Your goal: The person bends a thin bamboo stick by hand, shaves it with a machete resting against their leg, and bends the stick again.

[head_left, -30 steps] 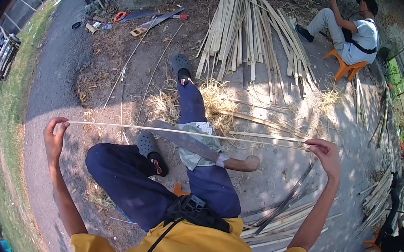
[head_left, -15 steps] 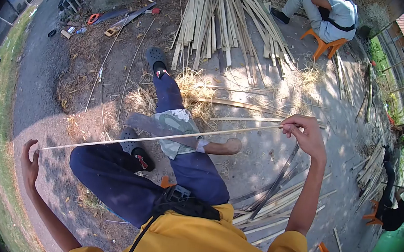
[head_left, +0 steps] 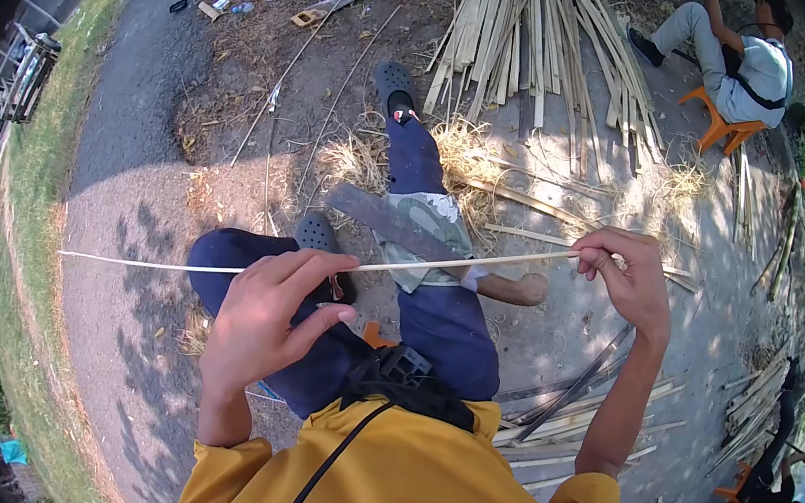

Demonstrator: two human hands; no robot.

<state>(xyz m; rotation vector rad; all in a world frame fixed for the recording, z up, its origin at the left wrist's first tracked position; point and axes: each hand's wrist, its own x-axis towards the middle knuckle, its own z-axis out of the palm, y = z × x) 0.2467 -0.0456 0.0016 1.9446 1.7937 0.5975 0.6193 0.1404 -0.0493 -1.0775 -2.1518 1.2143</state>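
A long thin pale strip (head_left: 481,263) runs across the front of my body, its free end far to the left. My right hand (head_left: 626,279) pinches it near its right end, thumb against curled fingers. My left hand (head_left: 278,322) is at the strip's middle part, fingers extended over it and thumb apart beneath, not closed round it. Below the strip, a machete-like blade (head_left: 391,225) with a curved wooden handle (head_left: 513,288) lies across a camouflage cloth (head_left: 424,239) on my thigh.
A large pile of split strips (head_left: 508,43) lies ahead, with curly shavings (head_left: 464,159) nearer. Saws (head_left: 338,0) rest at the upper left. A person (head_left: 745,78) sits on an orange stool (head_left: 715,124) at the upper right. More strips (head_left: 592,426) lie at the right.
My left hand has left the strip's far left end and moved inward to its middle part. My right hand still pinches the other end. The view has shifted.
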